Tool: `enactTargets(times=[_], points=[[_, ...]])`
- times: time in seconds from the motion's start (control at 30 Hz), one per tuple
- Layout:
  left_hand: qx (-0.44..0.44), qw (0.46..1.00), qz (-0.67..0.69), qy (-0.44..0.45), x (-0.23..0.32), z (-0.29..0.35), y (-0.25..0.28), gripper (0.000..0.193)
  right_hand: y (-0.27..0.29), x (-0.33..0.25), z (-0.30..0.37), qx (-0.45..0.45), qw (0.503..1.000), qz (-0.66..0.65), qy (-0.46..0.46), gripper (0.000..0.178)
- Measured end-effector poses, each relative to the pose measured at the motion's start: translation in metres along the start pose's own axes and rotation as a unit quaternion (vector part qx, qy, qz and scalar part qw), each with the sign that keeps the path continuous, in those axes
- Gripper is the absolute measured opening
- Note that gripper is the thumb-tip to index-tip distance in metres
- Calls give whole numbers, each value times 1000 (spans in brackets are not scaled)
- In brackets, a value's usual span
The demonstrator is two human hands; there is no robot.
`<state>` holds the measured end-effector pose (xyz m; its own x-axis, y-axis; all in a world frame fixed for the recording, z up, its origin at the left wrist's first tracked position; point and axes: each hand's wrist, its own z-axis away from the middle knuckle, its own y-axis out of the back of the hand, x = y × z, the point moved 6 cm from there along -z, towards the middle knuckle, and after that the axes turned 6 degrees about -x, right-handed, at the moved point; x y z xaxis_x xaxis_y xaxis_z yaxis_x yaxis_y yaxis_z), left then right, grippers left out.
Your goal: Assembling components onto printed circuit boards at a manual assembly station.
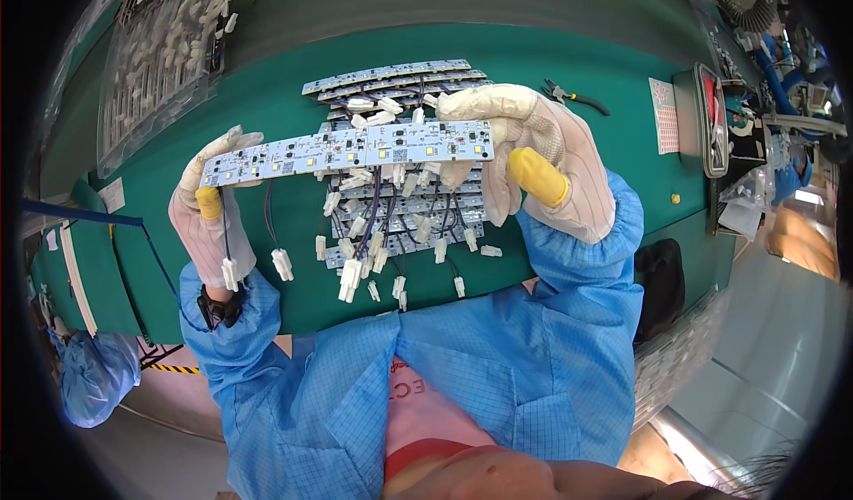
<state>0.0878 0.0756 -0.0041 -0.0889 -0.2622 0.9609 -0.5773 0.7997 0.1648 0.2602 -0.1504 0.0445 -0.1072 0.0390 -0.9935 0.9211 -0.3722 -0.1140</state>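
Observation:
I hold a long white LED circuit strip (346, 152) level above the green table (569, 64). My left hand (211, 216), in a white glove with a yellow thumb cot, grips its left end. Its right end is gripped by my right hand (533, 158), gloved the same way. Thin wires with white plug connectors (283, 264) hang down from the strip. Below the strip lies a pile of similar strips (400, 216) with wires and white connectors. More strips (391, 78) are fanned out behind it.
A clear bag of white connectors (164, 47) lies at the far left. Small pliers (573, 98) rest right of the strips. A grey tray (702, 118) and a white card with red marks (666, 113) stand at the right edge.

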Motion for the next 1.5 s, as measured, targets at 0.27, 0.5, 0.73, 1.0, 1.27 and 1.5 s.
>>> enactTargets(times=[0.27, 0.5, 0.73, 1.0, 1.27, 1.5], points=[[38, 998, 37, -28, -2, 5, 1, 68, -1, 2, -3, 39, 998, 37, 30, 50], [0, 992, 113, -60, 7, 10, 4, 62, 9, 9, -5, 76, 989, 122, 28, 44], [-91, 976, 189, -60, 17, 12, -5, 54, 18, 20, -11, 104, 990, 91, -10, 89], [-22, 992, 125, 7, 22, 9, 1, 48, 13, 23, -14, 106, 991, 78, -27, 83], [19, 997, 65, 45, 7, 0, 5, 52, -1, 14, -10, 91, 995, 43, 15, 72], [-81, 986, 148, -3, 14, 9, -4, 69, 14, 20, -17, 71, 994, 75, 19, 45]])
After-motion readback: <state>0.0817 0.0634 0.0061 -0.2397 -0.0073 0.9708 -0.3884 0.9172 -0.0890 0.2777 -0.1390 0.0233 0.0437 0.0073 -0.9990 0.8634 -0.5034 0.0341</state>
